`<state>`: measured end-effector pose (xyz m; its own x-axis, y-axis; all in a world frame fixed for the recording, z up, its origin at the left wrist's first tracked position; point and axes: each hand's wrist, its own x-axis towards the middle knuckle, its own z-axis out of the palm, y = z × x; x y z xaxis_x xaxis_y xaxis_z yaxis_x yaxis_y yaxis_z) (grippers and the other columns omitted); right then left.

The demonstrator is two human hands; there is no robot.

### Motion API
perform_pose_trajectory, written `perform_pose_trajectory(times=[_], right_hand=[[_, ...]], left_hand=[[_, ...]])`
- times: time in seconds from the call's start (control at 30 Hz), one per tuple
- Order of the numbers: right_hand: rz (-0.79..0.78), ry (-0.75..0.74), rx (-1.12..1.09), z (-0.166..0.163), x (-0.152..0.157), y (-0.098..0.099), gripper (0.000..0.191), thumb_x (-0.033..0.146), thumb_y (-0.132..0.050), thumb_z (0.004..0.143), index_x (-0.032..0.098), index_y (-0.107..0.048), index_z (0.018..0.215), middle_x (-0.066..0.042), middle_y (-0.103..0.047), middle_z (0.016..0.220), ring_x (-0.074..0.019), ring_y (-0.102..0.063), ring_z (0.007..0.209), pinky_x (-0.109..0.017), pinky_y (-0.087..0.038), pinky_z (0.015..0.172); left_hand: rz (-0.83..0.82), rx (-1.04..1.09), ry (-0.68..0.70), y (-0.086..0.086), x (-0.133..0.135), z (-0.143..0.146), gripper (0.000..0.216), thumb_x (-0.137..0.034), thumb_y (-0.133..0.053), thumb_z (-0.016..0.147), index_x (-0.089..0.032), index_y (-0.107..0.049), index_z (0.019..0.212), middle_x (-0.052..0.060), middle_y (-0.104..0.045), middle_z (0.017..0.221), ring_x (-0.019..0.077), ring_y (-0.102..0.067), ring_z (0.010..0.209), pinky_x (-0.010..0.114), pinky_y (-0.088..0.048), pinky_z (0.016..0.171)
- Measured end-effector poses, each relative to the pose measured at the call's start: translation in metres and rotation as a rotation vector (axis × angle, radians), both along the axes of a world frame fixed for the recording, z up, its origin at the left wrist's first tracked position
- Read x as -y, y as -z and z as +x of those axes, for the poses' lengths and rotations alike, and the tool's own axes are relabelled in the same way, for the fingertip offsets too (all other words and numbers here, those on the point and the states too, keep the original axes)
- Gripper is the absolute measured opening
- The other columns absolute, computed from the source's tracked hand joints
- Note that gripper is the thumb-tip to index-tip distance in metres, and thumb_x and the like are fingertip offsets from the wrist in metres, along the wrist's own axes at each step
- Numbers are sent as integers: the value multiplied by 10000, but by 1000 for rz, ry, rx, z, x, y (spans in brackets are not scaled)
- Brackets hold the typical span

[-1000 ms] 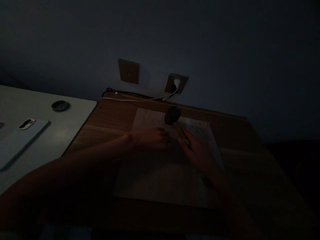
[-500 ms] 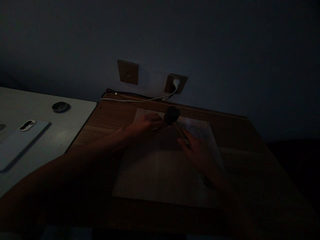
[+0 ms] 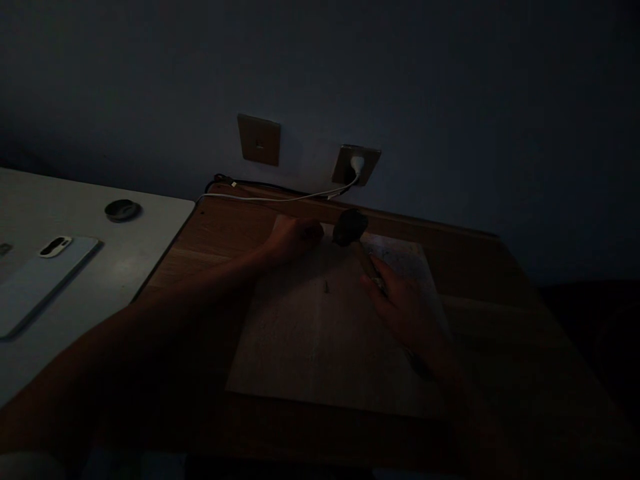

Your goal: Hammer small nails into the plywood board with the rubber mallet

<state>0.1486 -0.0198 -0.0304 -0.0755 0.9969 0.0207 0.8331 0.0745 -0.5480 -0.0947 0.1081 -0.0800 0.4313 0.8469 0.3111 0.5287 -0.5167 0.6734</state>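
My right hand [image 3: 403, 300] is closed round the wooden handle of a hammer [image 3: 351, 228], whose thick dark head is raised over the far part of a pale board [image 3: 300, 353]. My left hand [image 3: 295, 239] is curled into a fist at the board's far left edge, left of the hammer head. Whatever its fingers may hold is hidden. Between the two hands, a small thin nail [image 3: 326, 287] shows on the board, apparently upright. Dim light blurs the details.
The board lies on a brown wooden table [image 3: 480, 347] against the wall. To the left, a white table [image 3: 155, 233] bears a phone [image 3: 53, 283] and a small round dish [image 3: 121, 210]. A white cable [image 3: 270, 199] runs along the back edge to a wall socket [image 3: 356, 165].
My left hand has drawn back to the left and curled up, and the nail has come into view. The hammer has shifted slightly right in the picture.
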Motion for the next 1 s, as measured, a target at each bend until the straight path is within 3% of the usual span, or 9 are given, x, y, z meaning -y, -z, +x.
perform_pose_trajectory(times=[0.27, 0.6, 0.8, 1.0], right_hand=[[-29, -41, 14, -2, -1, 2, 672, 539, -434, 985, 124, -582, 1493, -202, -755, 1256, -374, -735, 1087, -528, -556, 935], [-6, -44, -26, -7, -2, -5, 601, 505, -456, 997, 164, -613, 1467, -156, -799, 1064, -337, -760, 937, -468, -574, 827], [-26, -42, -20, -17, -5, -6, 592, 493, -458, 992, 172, -612, 1464, -135, -800, 988, -303, -764, 876, -422, -572, 796], [-69, -63, 24, -23, -7, -7, 635, 498, -441, 991, 131, -593, 1485, -188, -783, 1142, -342, -756, 999, -464, -566, 861]], left_hand=[[13, -5, 40, 1, -2, 1, 159, -166, -646, 833, -167, -767, 936, 40, -800, 892, 167, -732, 787, 263, -537, 768], [40, -51, 44, 0, -4, 3, 188, -130, -652, 801, -158, -775, 940, 48, -794, 863, 177, -743, 788, 254, -531, 743], [-8, 11, 48, 7, -6, 2, 485, -86, -696, 774, -166, -676, 1252, 43, -809, 928, 173, -762, 786, 223, -538, 702], [-17, 38, 2, 9, -6, 4, 571, -151, -742, 800, -149, -603, 1354, 42, -794, 900, 188, -756, 778, 229, -513, 669]])
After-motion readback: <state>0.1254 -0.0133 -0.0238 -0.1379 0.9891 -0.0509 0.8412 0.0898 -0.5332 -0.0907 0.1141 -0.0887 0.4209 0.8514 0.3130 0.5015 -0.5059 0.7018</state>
